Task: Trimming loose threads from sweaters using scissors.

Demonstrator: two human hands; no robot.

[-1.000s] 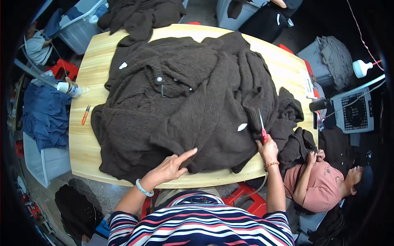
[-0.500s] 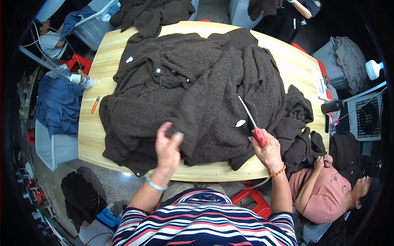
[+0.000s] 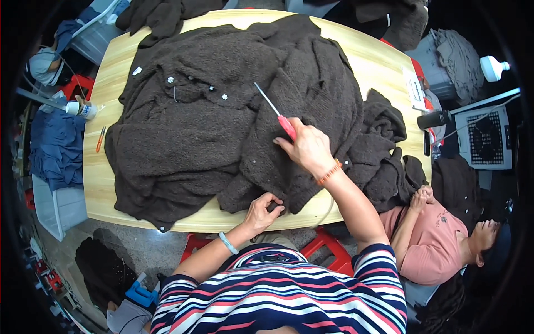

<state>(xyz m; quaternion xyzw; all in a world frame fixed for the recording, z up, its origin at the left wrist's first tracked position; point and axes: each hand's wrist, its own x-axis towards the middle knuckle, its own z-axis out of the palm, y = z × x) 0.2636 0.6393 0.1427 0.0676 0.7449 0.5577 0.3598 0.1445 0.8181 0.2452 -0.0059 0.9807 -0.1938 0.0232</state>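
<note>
Dark brown knitwear (image 3: pixel 183 133) lies in broad folds over the middle of the bench (image 3: pixel 95 189), and at near left its edge reaches the bench's rim. Along the left side runs a strip of bare wood, where orange snips (image 3: pixel 100 139) rest beside the cloth, well apart from both hands. Some round white buttons (image 3: pixel 225 97) show on the far left part of the folds. At the near edge, the left hand (image 3: pixel 266 211) appears to pinch a bit of the cloth between thumb and fingers. Farther right, the right hand (image 3: pixel 306 146) grips a red-handled tool (image 3: pixel 286 127), whose thin metal tip points far and left over the folds. I judge the step in hand is to arrange this near edge with the tool kept ready; the next move would call for a steady left pinch and a tip held away from those fingers. On the right, a dark bundle (image 3: pixel 384 119) and a co-worker (image 3: pixel 431 239) narrow the room; more bare wood is at far right.
</note>
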